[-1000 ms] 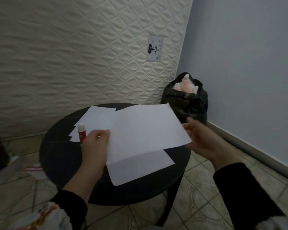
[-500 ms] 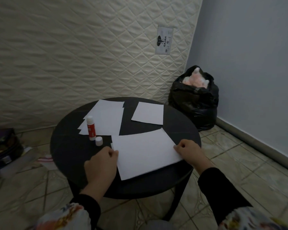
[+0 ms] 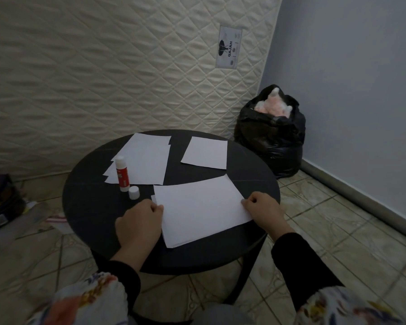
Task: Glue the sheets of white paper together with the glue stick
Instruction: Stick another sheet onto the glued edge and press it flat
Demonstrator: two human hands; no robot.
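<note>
A large white sheet (image 3: 201, 209) lies flat on the near part of the round black table (image 3: 92, 202), with another sheet's edge peeking out beneath its left and bottom sides. My left hand (image 3: 140, 225) pinches its left edge. My right hand (image 3: 261, 211) pinches its right edge. An uncapped red and white glue stick (image 3: 122, 174) stands upright to the left, its white cap (image 3: 134, 192) beside it. A stack of white sheets (image 3: 143, 160) lies behind the glue stick. A smaller sheet (image 3: 205, 152) lies at the back right.
A quilted cream mattress (image 3: 103, 66) leans against the wall behind the table. A black bag (image 3: 272, 139) with pink stuffing stands in the corner at right. Clutter (image 3: 2, 205) sits on the tiled floor at left.
The large sheet, held up in the air a second ago, has been laid down flat onto the sheet on the table. Both hands stay at its edges.
</note>
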